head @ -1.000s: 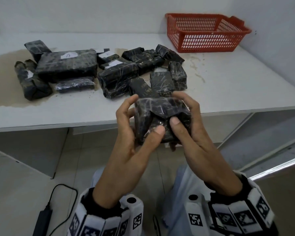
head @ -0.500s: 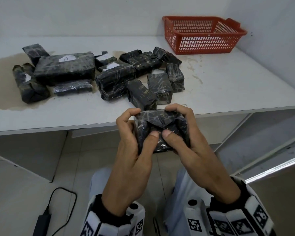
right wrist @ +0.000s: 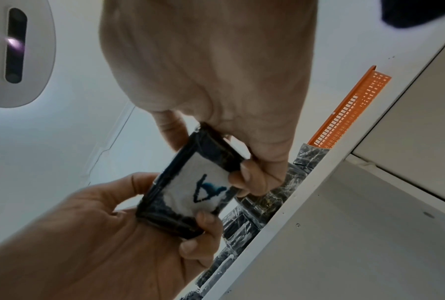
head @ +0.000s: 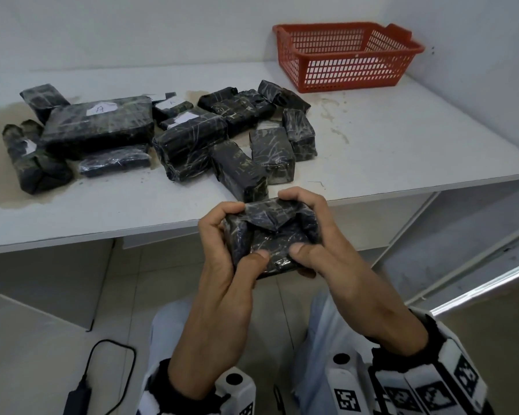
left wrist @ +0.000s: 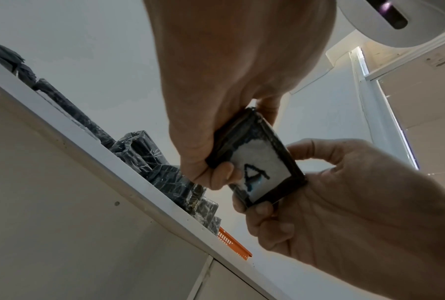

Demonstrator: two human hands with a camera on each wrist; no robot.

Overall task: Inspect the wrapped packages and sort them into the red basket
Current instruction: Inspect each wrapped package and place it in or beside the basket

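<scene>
- A black charger (head: 78, 398) with its cable lies on the floor at the far left, below the counter (head: 402, 151).
- On the left of the counter a long wrapped roll (head: 33, 158) lies beside a large flat package (head: 98, 127) that bears a white label with a handwritten mark.
- Toward the middle, a cluster of smaller black wrapped packages (head: 237, 139) sits close together, several touching; their exact number is hard to tell where they overlap.
- The left hand (head: 222, 265) is clamped on the left side of a small black package (head: 270, 235), thumb on the near face and fingers curled over the top.
- This package is held in the air just in front of the counter's near edge, between both hands.
- Its underside carries a white label (left wrist: 258, 172) marked with the letter A, as the wrist views show.
- The right hand (head: 333, 259) grips the right side of the same package, thumb pressed on the near face.
- The red basket (head: 348, 70) stands at the far right back corner of the counter, well apart from the packages.
</scene>
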